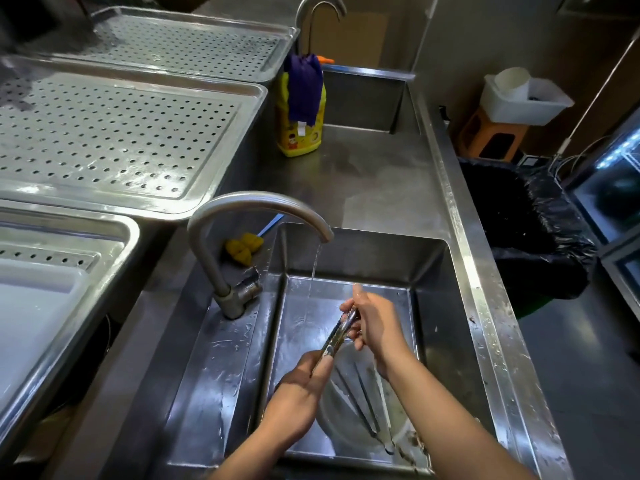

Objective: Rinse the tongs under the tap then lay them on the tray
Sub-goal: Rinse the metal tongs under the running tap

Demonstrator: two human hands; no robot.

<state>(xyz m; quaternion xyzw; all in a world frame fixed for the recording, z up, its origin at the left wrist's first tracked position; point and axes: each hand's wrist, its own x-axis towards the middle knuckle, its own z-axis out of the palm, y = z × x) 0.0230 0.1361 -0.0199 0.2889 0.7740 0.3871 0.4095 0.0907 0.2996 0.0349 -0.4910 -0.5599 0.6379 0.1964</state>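
Steel tongs [338, 336] slant across the middle of the sink [431, 306], held between both hands. My left hand [301, 393] grips their near end. My right hand [374, 323] closes round the far end, just right of the water stream. The tap [249, 206] curves over the sink and a thin stream [314, 268] falls onto the sink floor, left of the tongs. More tongs [367, 407] lie on a round plate on the sink floor below my hands. Perforated steel trays [114, 140] sit to the left.
A yellow detergent bottle with a purple cloth [300, 109] stands on the counter behind the sink. A yellow sponge [243, 247] lies behind the tap. A second sink [363, 98] is farther back. A black-lined bin [530, 226] stands to the right.
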